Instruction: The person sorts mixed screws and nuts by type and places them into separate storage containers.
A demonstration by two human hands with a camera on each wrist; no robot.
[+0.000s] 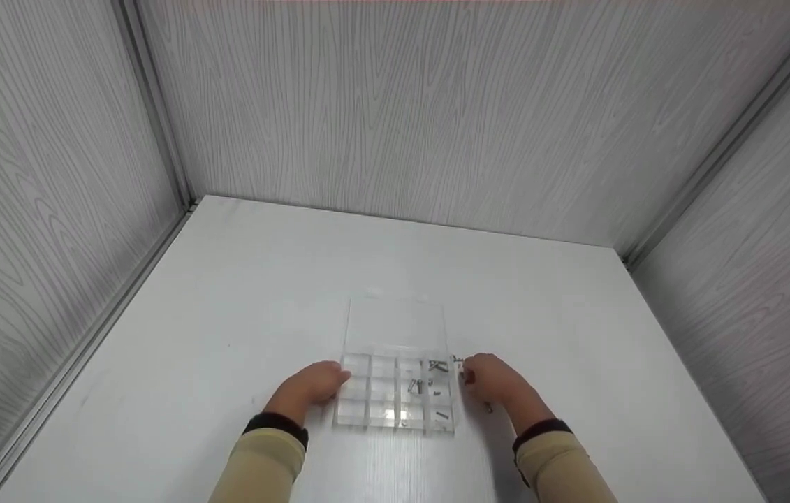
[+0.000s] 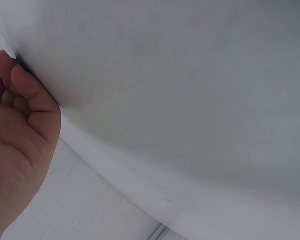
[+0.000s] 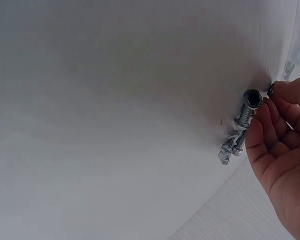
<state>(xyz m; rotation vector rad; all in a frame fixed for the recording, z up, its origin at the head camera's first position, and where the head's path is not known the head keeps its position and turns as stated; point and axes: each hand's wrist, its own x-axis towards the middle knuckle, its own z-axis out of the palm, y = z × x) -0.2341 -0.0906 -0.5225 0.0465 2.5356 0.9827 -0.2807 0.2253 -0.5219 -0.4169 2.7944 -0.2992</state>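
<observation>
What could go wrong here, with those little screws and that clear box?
The screws lie loose on the table beside the right hand; a careless brush might roll them away. The box is open, its clear lid laid flat behind, so a nudge from the left hand resting at its side could jolt the few screws inside into other compartments. The box is also hard to see against the white table, so a screw might be dropped beside it.

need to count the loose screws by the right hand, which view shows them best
The right wrist view: the loose screws lie close up beside the right hand. The head view shows only tiny specks; the left wrist view shows none.
</observation>
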